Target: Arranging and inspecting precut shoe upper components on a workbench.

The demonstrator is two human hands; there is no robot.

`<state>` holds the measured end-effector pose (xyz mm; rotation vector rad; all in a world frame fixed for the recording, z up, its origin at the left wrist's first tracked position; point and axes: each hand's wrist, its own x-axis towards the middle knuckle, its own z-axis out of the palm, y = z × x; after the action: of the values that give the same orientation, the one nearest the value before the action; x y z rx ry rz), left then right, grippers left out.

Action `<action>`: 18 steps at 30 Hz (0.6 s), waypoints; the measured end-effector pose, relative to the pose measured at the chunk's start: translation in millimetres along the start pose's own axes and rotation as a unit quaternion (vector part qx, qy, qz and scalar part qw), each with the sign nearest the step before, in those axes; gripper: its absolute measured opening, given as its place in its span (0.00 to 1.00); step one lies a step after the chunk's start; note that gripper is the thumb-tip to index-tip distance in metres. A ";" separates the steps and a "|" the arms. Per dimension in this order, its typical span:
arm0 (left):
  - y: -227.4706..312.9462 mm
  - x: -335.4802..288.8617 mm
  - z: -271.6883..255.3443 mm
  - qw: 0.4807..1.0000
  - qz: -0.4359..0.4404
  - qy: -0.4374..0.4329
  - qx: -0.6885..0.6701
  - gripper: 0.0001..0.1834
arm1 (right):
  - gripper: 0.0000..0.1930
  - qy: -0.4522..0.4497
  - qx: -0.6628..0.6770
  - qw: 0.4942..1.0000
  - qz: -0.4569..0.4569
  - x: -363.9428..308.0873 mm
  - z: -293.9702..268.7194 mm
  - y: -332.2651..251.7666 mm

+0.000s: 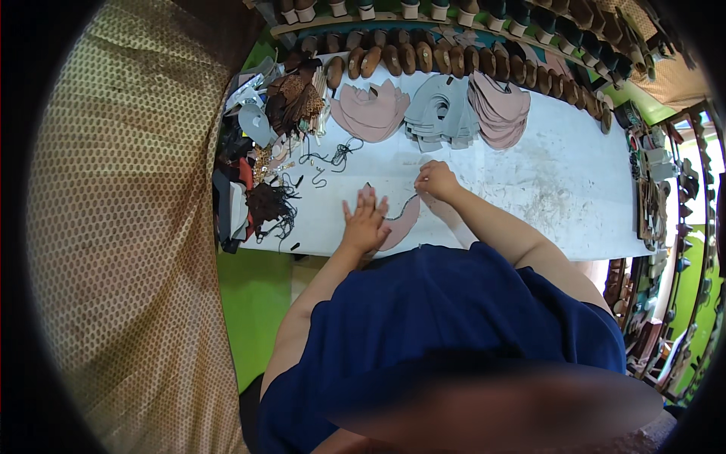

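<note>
Near the front edge of the table lies a curved pink shoe-upper piece [402, 225], with a thin black cord [407, 206] along its inner curve. My left hand [365, 222] is open, fingers spread, over the left end of the piece. Its left end is partly hidden under that hand. At the other end, my right hand [436, 181] is closed in a pinch where the black cord runs up to the fingertips. The exact grip is too small to see clearly.
Stacked pink pieces [370, 112], grey pieces [441, 113] and more pink pieces [499, 113] lie at the back of the white table [560, 174]. Shoe lasts [423, 57] line its far edge. Scraps and black cords [272, 206] clutter the left; a patterned curtain [136, 227] hangs beyond.
</note>
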<state>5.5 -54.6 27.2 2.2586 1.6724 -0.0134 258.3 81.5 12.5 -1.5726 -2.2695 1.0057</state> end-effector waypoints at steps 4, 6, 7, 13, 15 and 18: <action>-31.6 -27.8 2.7 0.993 -0.105 0.050 -0.007 0.43 | 0.09 0.028 0.028 0.999 0.023 -7.4 -0.2 19.3; -40.8 -32.9 2.8 0.980 -0.191 0.055 -0.016 0.44 | 0.15 0.078 -0.066 0.988 -0.114 -25.1 7.0 21.6; -44.7 -35.2 6.5 0.979 -0.194 0.055 -0.016 0.44 | 0.15 0.076 -0.065 0.988 -0.117 -37.7 5.4 10.4; -47.1 -33.6 7.4 0.975 -0.207 0.076 -0.029 0.45 | 0.32 0.009 -0.236 0.953 -0.191 -71.2 14.3 -2.0; -46.7 -32.9 6.4 0.975 -0.203 0.081 -0.027 0.45 | 0.33 -0.007 -0.244 0.953 -0.182 -68.6 12.9 -5.8; -45.1 -34.1 6.6 0.972 -0.223 0.070 -0.033 0.45 | 0.37 -0.023 -0.259 0.948 -0.182 -66.4 12.3 -10.5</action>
<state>-45.9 -76.5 16.3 1.8286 2.1869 0.0962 271.4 15.4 23.7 -1.2030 -2.8738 0.3689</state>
